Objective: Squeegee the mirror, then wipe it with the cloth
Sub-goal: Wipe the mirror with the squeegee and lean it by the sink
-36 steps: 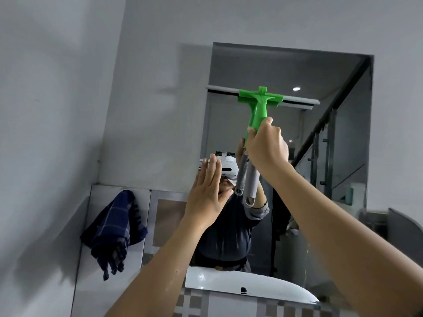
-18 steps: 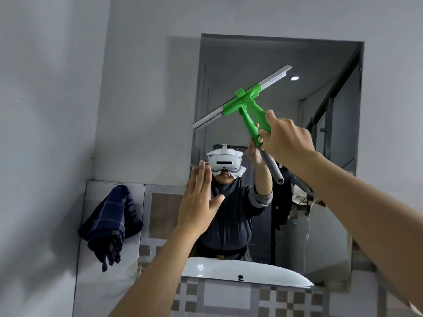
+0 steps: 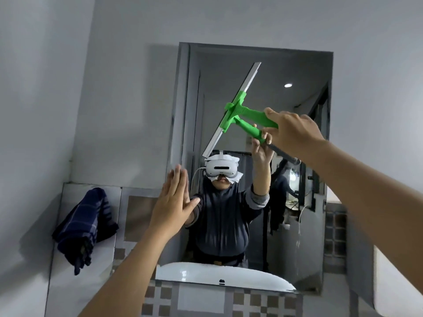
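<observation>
A rectangular mirror [image 3: 304, 92] hangs on the grey wall ahead. My right hand [image 3: 291, 131] grips the handle of a green squeegee [image 3: 246, 112]. Its grey blade is tilted steeply, almost upright, and lies against the glass in the mirror's middle. My left hand [image 3: 172, 205] is raised flat with fingers straight, at the mirror's lower left edge, holding nothing. A dark blue checked cloth [image 3: 85, 227] hangs on the tiled wall to the left, well away from both hands.
The mirror reflects a person wearing a white headset and the room behind. A white basin rim shows in the reflection at the mirror's bottom edge [image 3: 219, 274]. Checked tiles [image 3: 258, 303] run below the mirror. A bare grey wall [image 3: 34, 110] closes in on the left.
The squeegee blade has swung from level to steeply tilted, turning counter-clockwise, as my right hand moved right. My left hand stayed flat near the mirror's lower left.
</observation>
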Motion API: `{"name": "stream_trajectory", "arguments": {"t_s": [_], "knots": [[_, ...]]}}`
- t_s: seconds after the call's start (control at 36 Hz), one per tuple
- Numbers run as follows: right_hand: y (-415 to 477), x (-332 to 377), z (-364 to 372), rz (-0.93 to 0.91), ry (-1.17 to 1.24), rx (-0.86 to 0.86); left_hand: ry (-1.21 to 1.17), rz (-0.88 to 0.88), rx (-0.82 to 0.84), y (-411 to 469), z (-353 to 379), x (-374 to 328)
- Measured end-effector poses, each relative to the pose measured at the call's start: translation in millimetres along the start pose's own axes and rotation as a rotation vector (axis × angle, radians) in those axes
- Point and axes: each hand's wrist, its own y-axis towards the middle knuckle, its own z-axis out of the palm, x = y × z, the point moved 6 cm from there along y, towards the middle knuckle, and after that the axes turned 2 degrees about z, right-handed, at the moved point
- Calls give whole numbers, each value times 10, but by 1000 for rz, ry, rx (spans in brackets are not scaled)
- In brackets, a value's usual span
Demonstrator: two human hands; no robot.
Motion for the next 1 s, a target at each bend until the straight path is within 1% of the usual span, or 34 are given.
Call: {"name": "stream_trajectory", "arguments": {"t_s": [0.14, 0.33, 0.53, 0.64, 0.72, 1.0], "knots": [[-33, -155, -22, -7, -37, -22, 29, 2, -13, 3, 3, 29], [-189, -406, -93, 57, -41, -47, 12, 40, -24, -26, -76, -9], [-449, -829, -115, 222, 4, -4, -59, 37, -3, -32, -100, -54], [-644, -839, -18, 345, 82, 19, -83, 14, 8, -23, -96, -43], [-777, -747, 106, 461, 187, 35, -85, 7, 23, -32, -84, -34], [-1001, -207, 380, 703, 517, -66, -104, 29, 79, -39, -112, -44]]}}
